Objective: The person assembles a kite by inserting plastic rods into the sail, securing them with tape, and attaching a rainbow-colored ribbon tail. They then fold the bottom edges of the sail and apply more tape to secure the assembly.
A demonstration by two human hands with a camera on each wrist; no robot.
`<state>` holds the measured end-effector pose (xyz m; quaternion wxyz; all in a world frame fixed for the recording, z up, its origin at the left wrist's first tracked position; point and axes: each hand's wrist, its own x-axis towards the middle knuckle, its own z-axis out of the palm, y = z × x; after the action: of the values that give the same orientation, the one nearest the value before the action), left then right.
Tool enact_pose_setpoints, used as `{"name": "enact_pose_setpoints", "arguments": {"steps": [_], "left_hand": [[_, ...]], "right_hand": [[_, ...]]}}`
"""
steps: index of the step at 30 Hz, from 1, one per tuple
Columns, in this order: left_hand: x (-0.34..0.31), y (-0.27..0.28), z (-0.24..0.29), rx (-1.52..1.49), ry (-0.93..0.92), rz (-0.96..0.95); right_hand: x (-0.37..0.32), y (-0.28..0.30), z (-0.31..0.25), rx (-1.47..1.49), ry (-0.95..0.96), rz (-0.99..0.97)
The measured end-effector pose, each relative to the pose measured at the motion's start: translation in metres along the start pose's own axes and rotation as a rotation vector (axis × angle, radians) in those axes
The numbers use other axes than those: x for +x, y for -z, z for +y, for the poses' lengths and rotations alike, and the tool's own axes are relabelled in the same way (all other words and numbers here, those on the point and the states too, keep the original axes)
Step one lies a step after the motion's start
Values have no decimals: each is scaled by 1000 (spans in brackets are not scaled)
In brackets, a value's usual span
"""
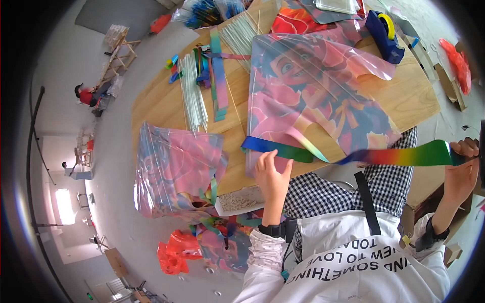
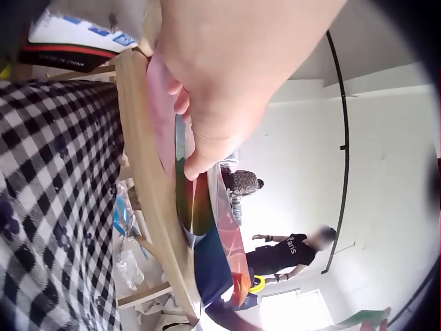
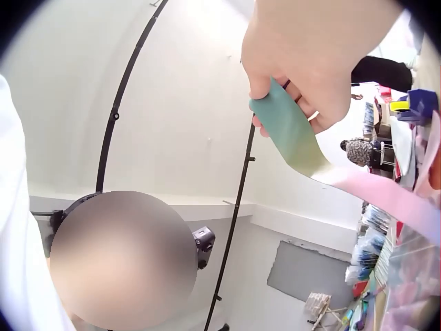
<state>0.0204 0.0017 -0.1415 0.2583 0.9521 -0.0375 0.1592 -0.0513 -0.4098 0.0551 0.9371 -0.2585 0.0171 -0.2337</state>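
A long rainbow ribbon (image 1: 394, 156) stretches from the table's near edge across the checked trousers to my right hand (image 1: 462, 154), which pinches its far end. In the right wrist view my right hand (image 3: 310, 69) grips the ribbon (image 3: 289, 131) between thumb and fingers, its greenish end up in the air. My left hand (image 1: 274, 179) rests its fingertips on the blue-green part of the ribbon at the table edge. In the left wrist view my left hand (image 2: 220, 89) touches the ribbon (image 2: 196, 207) with a fingertip. Beside it lies a large printed pink sheet (image 1: 308, 96).
On the wooden table (image 1: 409, 101) are white sticks (image 1: 192, 93), several ribbons (image 1: 218, 76) and a blue tape dispenser (image 1: 385, 38). Another printed sheet (image 1: 177, 166) hangs over the left edge. A white tray (image 1: 240, 201) of small pieces sits below the near edge.
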Motion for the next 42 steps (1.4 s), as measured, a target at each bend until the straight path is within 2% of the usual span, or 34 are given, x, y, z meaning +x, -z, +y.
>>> {"name": "enact_pose_setpoints", "arguments": {"steps": [3, 5, 8, 9, 12, 16, 20, 22, 24, 28, 29, 30, 31, 32, 33, 35, 36, 38, 40, 42], "left_hand": [[6, -13, 6, -93, 3, -72], [6, -18, 8, -147, -25, -162], [6, -17, 23, -161, -163, -269], [3, -17, 26, -165, -181, -327], [1, -15, 38, -152, -219, -340], [0, -22, 37, -124, -239, -301], [-9, -17, 53, -63, -411, -371], [-19, -32, 46, -41, -501, -211], [-23, -33, 41, -110, -478, -208], [-16, -6, 60, -334, -401, -213], [-14, 9, 74, -433, -319, -199], [-15, 25, 86, -571, -178, -303], [-10, 44, 102, -837, -89, -333], [-5, 74, 111, -998, 27, -560], [-1, 96, 117, -1225, 34, -772], [14, 134, 125, -1677, -154, -1230], [5, 135, 129, -1871, -295, -1267], [2, 142, 141, -2123, -360, -1335], [-4, 138, 142, -1978, -265, -1230], [-4, 133, 142, -1928, -153, -1140]], "right_hand": [[3, 8, 3, -71, -69, -259], [2, 10, 3, -143, -90, -325], [0, 8, 7, -210, -123, -386], [-1, 7, 9, -225, -135, -399], [-6, 6, 18, -251, -143, -379], [-10, 5, 25, -274, -126, -385], [-10, 14, 17, -348, -113, -426], [-9, 20, 10, -391, -94, -401], [-10, 29, 3, -498, -41, -344], [-18, 34, -9, -730, 20, -237], [-16, 26, -8, -785, -18, -289], [-15, 19, -5, -841, -56, -341], [-15, 15, 1, -844, -67, -325], [-15, 12, 7, -891, -79, -310], [-14, 10, 13, -937, -88, -297], [-12, 0, 29, -1043, -53, -296], [-8, -4, 36, -1076, -55, -378], [-3, -14, 47, -1147, -60, -532], [-6, -44, 61, -1261, -121, -539], [-3, -64, 71, -1455, -121, -660]]}}
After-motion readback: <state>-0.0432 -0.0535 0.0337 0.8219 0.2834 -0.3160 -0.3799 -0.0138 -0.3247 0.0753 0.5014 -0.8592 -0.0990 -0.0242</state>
